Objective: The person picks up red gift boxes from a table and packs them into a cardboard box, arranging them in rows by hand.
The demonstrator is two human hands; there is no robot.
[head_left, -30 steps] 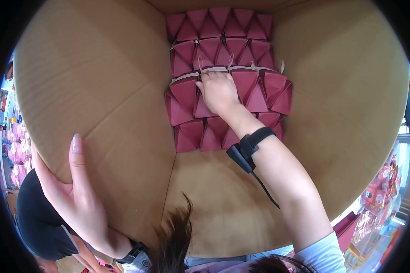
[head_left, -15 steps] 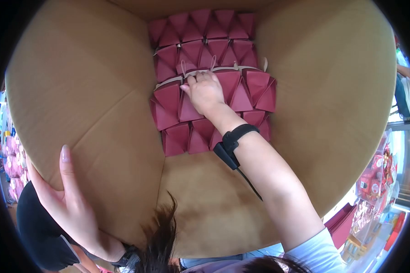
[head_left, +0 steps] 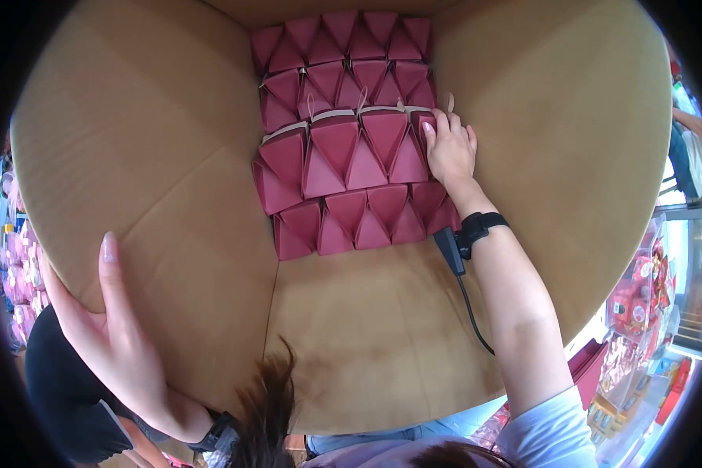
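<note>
Inside a deep cardboard box, several rows of small dark red folded gift boxes with triangular sides are packed against the far end. Pale strips and thin cord loops show along the top of one row. My right hand lies on the right end of that row, close to the side wall, its fingers bent a little over the top edge and slightly apart. At the left, my left hand grips the box's wall, thumb inside and the other fingers hidden behind the rim.
A black strap with a small device and cable is on my right wrist. Another person's dark clothing shows outside at lower left. Dark red pieces and wrapped goods stand at the right; pink packages at the left.
My right hand has moved right along the row, from its middle to its right end, uncovering the middle gift boxes. My left hand stays on the cardboard wall.
</note>
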